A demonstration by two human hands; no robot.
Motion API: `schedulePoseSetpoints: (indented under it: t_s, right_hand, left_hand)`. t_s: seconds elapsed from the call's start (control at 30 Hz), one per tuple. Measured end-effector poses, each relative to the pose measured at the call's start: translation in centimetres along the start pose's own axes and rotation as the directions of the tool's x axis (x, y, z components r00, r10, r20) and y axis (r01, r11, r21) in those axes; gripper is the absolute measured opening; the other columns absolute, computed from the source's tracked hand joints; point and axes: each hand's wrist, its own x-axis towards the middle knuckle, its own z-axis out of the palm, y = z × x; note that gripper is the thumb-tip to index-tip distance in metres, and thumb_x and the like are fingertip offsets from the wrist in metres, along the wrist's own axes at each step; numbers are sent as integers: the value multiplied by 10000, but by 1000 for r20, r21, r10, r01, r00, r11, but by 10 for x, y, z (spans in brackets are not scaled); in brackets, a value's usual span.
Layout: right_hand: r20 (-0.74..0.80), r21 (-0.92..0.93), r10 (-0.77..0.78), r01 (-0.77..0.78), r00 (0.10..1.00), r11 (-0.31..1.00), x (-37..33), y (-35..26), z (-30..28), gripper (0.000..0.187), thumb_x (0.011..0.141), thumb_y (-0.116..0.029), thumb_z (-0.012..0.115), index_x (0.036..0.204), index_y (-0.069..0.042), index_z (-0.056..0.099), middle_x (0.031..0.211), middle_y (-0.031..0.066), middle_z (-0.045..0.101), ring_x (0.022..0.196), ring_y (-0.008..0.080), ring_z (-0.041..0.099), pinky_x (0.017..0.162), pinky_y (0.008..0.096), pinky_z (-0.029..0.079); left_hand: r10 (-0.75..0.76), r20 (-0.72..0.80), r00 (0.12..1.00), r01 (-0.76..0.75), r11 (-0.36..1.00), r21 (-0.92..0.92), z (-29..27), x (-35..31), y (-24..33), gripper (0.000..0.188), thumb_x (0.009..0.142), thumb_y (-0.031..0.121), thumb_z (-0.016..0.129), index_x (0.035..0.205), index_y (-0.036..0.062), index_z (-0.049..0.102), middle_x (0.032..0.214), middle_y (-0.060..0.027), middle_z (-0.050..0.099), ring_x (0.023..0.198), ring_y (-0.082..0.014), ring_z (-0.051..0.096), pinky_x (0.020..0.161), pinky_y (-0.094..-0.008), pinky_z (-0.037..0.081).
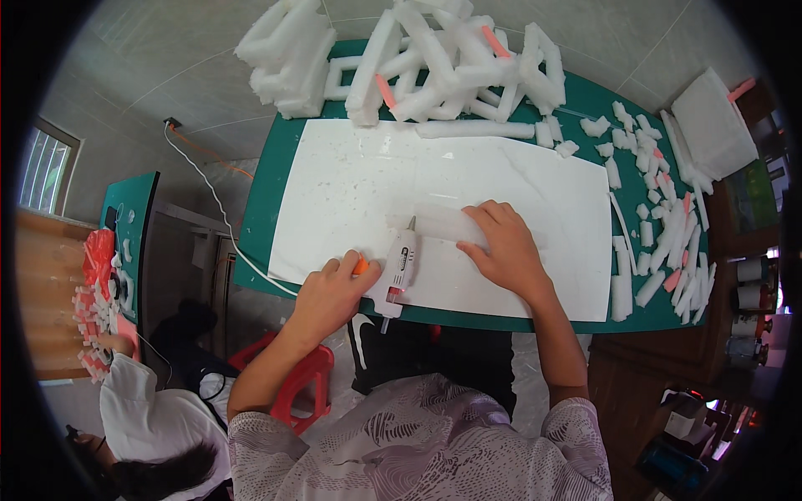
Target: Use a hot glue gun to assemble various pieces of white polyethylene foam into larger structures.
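Right hand pinching translucent white, flat foam strip near its right end, strip lying over white sheet on green surface. Foam looking light, soft, easily dented; edges probably suiting gentle hold. Left fingers curling round orange-marked handle of white plastic glue gun, seeming stiff.

The head view looks steeply down from the wearer's head, facing forward, close enough that the patterned grey shirt fills the lower middle. The left hand and right hand sit near mid-picture, above the white board and green table; the fisheye field reaches up to the grey tiled wall, its edges bending toward a dark rim
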Motion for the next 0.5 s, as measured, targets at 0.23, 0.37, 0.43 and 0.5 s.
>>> schedulePoseSetpoints:
  t_s: [0.23, 0.37, 0.43, 0.5]
  right_hand:
    - [-8, -9, -1, 1, 1000, 1000, 1, -2, 1, 462, 814, -206, 740, 1210, -11, 601, 1102, 135, 587, 1038, 318, 545, 910, 399, 450]
    - [-22, -6, -6, 6, 1000, 1000, -1, 2, 2, 465, 814, -212, 741, 1208, -9, 601, 1100, 135, 586, 1037, 317, 545, 906, 398, 451]
    - [-20, -6, -6, 5, 1000, 1000, 0, 1, 2, 465, 813, -211, 741, 1208, -8, 601, 1098, 135, 585, 1037, 317, 545, 906, 398, 451]
    - [-18, -7, -4, 4, 1000, 1000, 0, 1, 2, 464, 813, -210, 742, 1207, -7, 602, 1097, 135, 585, 1037, 318, 546, 905, 397, 451]
  left_hand:
    - [-8, 10, 1000, 9, 1000, -15, 1, -1, -1, 560, 672, 22, 680, 1206, 137, 556, 1022, -107, 528, 831, -286, 632, 569, -394, 538]
    - [-1, 10, 1000, 1, 1000, -13, 0, 1, 1, 561, 673, 21, 679, 1208, 135, 558, 1017, -107, 527, 827, -284, 632, 569, -395, 535]
    - [-4, 14, 1000, 4, 1000, -15, 0, 1, 0, 561, 672, 21, 679, 1208, 135, 558, 1015, -106, 526, 826, -283, 632, 570, -395, 535]
    - [-5, 18, 1000, 5, 1000, -17, -1, 1, 1, 561, 672, 21, 680, 1207, 134, 558, 1014, -106, 526, 825, -283, 632, 571, -396, 535]
